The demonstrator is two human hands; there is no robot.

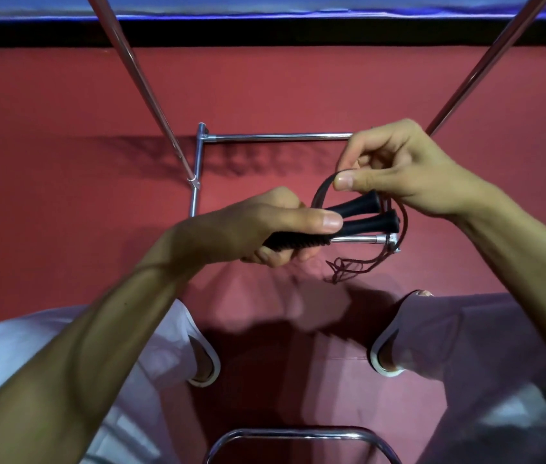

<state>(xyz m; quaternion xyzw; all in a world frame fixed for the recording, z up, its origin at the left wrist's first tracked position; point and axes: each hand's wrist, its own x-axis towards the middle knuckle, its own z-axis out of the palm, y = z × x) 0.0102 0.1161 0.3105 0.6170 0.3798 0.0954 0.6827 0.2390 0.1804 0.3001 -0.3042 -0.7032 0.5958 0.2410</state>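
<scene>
The left hand (264,226) was clenched round the ribbed grips of two black handles (365,212). Its thumb lay flat along the top and its fingers were curled underneath. The handles were held side by side in the air above the floor, their flared ends pointing toward the right hand (395,172). That hand pinched a dark cord (321,192) between thumb and forefinger, its other fingers bent loosely behind. The cord rose in a loop over the flared ends and fell on their far side, ending in a loose tangle of thin strands (348,266) hanging just below the handles.

Underneath lay a red floor (63,128), marked with the shadows of arms and hands. A chrome frame (275,138) stood on it, two slanting rods rising from it toward the top corners. A curved chrome bar (285,433) showed at the bottom edge. White trousers (13,356) and two pale slippers (209,363) were visible below the arms. A blue strip (264,8) over a black band ran along the top.
</scene>
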